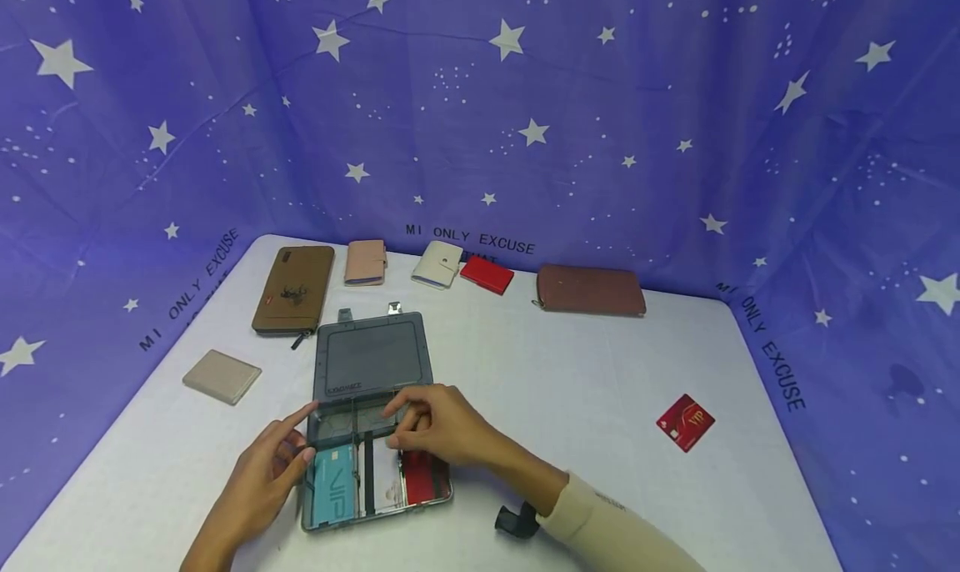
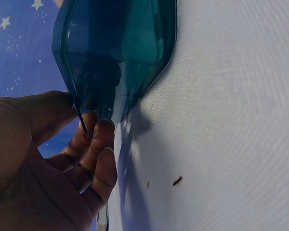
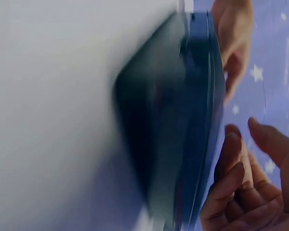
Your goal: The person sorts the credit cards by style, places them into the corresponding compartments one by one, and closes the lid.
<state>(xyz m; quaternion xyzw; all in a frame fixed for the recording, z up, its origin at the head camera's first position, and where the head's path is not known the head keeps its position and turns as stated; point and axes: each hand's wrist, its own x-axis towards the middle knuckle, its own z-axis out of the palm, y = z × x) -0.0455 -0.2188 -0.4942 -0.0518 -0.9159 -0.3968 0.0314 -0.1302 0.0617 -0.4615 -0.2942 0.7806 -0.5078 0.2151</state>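
Observation:
A dark see-through plastic storage box (image 1: pixel 373 518) lies with its hinged lid (image 1: pixel 372 355) thrown back. Its front compartments hold a teal VIP card (image 1: pixel 332 482), a white card with a black stripe (image 1: pixel 387 476) and a red card (image 1: pixel 426 477). At the box's left wall, my left hand (image 1: pixel 258 476) grips the edge between thumb and fingers; the left wrist view shows these fingers (image 2: pixel 102 144) against the outside. Over the middle and right compartments hovers my right hand (image 1: pixel 442 426), loosely bent. Its thumb and fingers are apart, with nothing between them in the right wrist view.
A red VIP card (image 1: pixel 686 423) lies alone at right. Along the back are a brown zip wallet (image 1: pixel 294 288), pink (image 1: pixel 365 262) and white (image 1: pixel 437 263) card holders, a red case (image 1: pixel 487 275) and a maroon wallet (image 1: pixel 591 289). A beige holder (image 1: pixel 222 377) is at left.

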